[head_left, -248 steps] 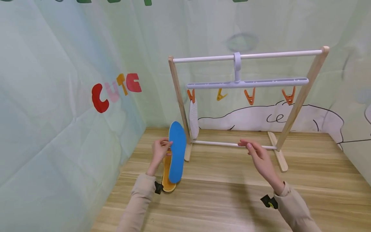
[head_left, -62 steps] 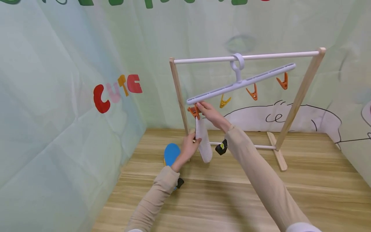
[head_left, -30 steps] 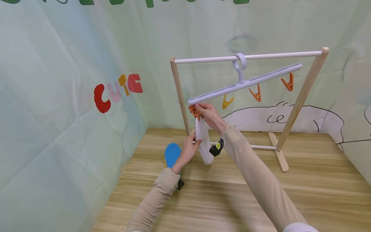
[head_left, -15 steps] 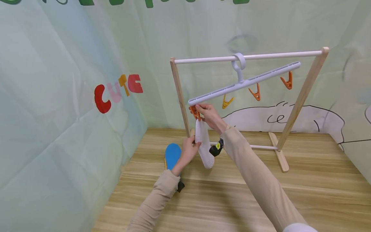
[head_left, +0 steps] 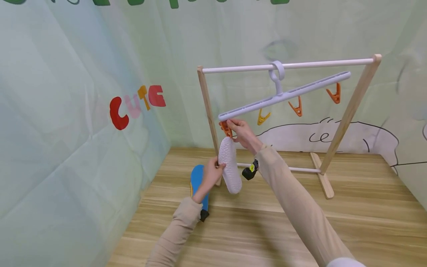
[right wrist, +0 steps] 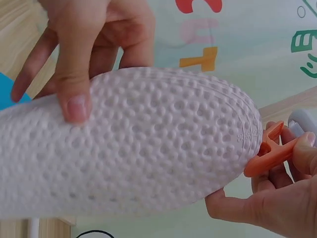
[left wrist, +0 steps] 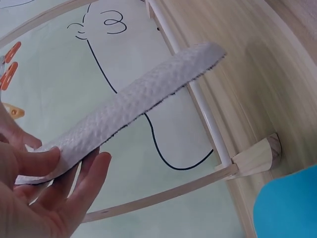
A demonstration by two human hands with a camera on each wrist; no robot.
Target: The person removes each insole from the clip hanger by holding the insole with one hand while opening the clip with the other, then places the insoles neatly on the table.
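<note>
A white, bumpy-surfaced insole point(head_left: 230, 174) hangs upright below the left end of the tilted lavender hanger point(head_left: 285, 96). My left hand point(head_left: 211, 172) pinches its side edge, thumb on the bumpy face point(right wrist: 148, 129) and fingers behind. My right hand point(head_left: 243, 133) pinches the handles of an orange clothespin point(head_left: 225, 129) under the hanger's low end. In the right wrist view the clothespin's tips point(right wrist: 270, 153) meet the insole's rounded end; whether they clamp it, I cannot tell. Below the left hand a blue insole point(head_left: 197, 176) lies on the table, partly covered by the wrist.
The hanger hooks over the white top rod of a wooden rack point(head_left: 351, 111). A yellow clothespin point(head_left: 262, 118) and two orange clothespins point(head_left: 335, 94) dangle from it. Yellow edging shows beneath the blue insole. A printed curtain point(head_left: 80, 92) stands along the left and back of the wooden table point(head_left: 267, 237).
Earlier the left hand held the blue insole, now on the table, and the hanger hung level. Just now the white insole has turned its bumpy face toward me, its top now below the clothespin.
</note>
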